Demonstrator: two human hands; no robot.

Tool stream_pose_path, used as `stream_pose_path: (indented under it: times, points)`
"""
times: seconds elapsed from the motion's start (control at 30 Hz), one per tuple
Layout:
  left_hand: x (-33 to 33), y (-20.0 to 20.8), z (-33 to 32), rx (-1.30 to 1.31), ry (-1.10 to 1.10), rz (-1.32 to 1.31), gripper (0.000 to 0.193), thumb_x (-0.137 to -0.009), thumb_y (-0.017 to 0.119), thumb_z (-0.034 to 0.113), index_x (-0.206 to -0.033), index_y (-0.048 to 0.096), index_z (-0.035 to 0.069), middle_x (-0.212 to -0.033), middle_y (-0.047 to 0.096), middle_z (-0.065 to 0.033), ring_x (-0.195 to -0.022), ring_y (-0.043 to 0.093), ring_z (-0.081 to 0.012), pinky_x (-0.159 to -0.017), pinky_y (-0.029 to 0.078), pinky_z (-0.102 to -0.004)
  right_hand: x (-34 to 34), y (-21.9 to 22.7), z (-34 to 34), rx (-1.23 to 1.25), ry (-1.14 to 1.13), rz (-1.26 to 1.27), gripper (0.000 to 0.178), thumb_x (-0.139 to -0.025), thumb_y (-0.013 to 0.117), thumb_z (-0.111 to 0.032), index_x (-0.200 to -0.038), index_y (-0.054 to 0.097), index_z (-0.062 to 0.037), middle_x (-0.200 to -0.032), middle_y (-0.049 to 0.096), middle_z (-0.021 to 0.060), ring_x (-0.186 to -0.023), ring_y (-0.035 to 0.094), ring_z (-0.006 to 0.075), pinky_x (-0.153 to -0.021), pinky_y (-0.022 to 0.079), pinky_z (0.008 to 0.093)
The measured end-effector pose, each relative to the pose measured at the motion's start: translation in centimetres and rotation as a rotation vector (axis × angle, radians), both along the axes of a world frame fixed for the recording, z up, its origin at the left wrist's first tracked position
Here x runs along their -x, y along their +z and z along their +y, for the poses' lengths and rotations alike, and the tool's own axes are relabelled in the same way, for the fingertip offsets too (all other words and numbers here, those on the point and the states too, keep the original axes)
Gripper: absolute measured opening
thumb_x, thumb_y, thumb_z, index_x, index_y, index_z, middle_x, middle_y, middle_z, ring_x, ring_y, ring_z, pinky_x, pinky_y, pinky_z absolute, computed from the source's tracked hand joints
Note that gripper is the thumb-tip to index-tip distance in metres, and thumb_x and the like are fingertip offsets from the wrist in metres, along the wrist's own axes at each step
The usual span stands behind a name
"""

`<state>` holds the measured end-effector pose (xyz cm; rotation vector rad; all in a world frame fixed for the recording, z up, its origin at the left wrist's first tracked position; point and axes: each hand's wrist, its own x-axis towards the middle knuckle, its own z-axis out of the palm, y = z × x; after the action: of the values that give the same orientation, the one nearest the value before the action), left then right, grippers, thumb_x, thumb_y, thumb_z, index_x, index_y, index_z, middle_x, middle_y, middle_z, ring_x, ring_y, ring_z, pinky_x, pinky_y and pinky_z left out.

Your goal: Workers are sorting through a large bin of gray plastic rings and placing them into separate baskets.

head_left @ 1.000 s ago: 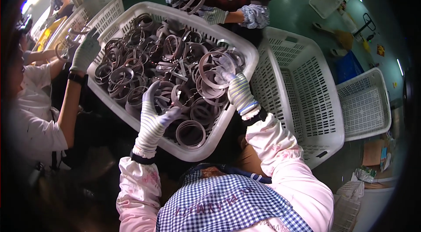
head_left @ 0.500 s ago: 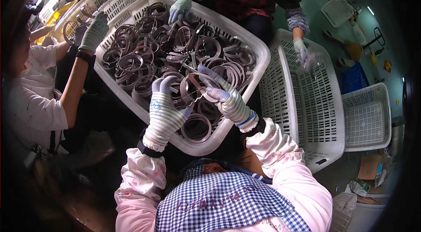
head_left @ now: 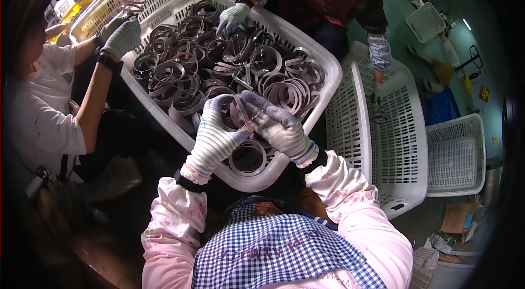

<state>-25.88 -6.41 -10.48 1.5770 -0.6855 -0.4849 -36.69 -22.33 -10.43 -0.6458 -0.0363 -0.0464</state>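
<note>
Your left hand (head_left: 216,136): gloved, fingers curled, raised near centre. Your right hand (head_left: 279,127): gloved, fingertips meeting the left. Both forearms pink-sleeved, angled inward.

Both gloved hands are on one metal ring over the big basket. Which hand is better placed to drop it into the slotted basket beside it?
Right, probably. The right hand shares the metal ring with the left hand, but sits nearer the slotted basket on the person's right; the left would have to cross over.

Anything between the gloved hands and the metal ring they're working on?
Nothing visible. The left hand and right hand both grip the metal ring directly, just above the white basket of rings. The co-worker's hand is at the far side, apart.
</note>
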Motion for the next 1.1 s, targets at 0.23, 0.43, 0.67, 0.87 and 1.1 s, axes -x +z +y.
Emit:
stream_pose_path:
  times: [0.23, 0.43, 0.67, 0.87, 1.1]
  points:
    - [-0.7, -0.7, 0.3, 0.178, -0.014, 0.283, 0.069, -0.071, 0.084, 0.010, -0.130, 0.048, 0.003, -0.113, 0.060, -0.0074, -0.105, 0.058, -0.0160, -0.093, 0.050, -0.0302, 0.5, 0.6, 1.4, 0.834, -0.153, 0.142, 0.051, -0.100, 0.064, -0.027, -0.139, 0.050, 0.0022, -0.122, 0.064, 0.0068, -0.109, 0.059, 0.0103, -0.095, 0.048, 0.0242]
    - [-1.6, -1.3, 0.3, 0.024, 0.035, -0.139, 0.073, -0.067, 0.082, 0.004, -0.132, 0.047, 0.004, -0.120, 0.056, -0.0069, -0.111, 0.054, -0.0165, -0.099, 0.046, -0.0308, 0.3, 1.4, 0.6, 0.524, -0.315, 0.170, 0.033, -0.101, 0.062, -0.024, -0.128, 0.062, -0.0044, -0.092, 0.063, -0.0024, -0.079, 0.052, 0.0012, -0.075, 0.045, 0.0175]
    - [-1.3, 0.5, 0.2, -0.038, 0.069, -0.459, 0.069, -0.064, 0.077, 0.002, -0.127, 0.051, 0.003, -0.121, 0.049, -0.0115, -0.113, 0.052, -0.0240, -0.100, 0.045, -0.0345, 0.8, -0.6, -0.9, 0.782, -0.349, 0.036, 0.028, -0.102, 0.060, -0.030, -0.107, 0.067, -0.0028, -0.111, 0.068, 0.0044, -0.096, 0.062, 0.0101, -0.092, 0.047, 0.0235]
    - [-0.2, 0.5, 0.0, -0.158, 0.087, -0.518, 0.081, -0.060, 0.083, 0.010, -0.133, 0.048, 0.007, -0.127, 0.047, -0.0199, -0.116, 0.053, -0.0385, -0.100, 0.047, -0.0414, 0.9, -0.4, 0.0, 0.975, -0.048, 0.204, 0.030, -0.096, 0.069, -0.024, -0.115, 0.065, -0.0003, -0.110, 0.068, 0.0056, -0.091, 0.062, 0.0112, -0.091, 0.048, 0.0248]
    - [-0.7, 1.8, 1.6, -0.026, -0.169, -0.167, 0.127, -0.057, 0.098, 0.024, -0.157, 0.021, 0.007, -0.148, 0.035, -0.0133, -0.135, 0.041, -0.0251, -0.111, 0.039, -0.0366, 0.9, -0.1, -1.3, 0.756, -0.129, 0.030, 0.031, -0.097, 0.067, -0.028, -0.119, 0.065, -0.0055, -0.115, 0.065, 0.0007, -0.092, 0.062, 0.0071, -0.088, 0.050, 0.0253]
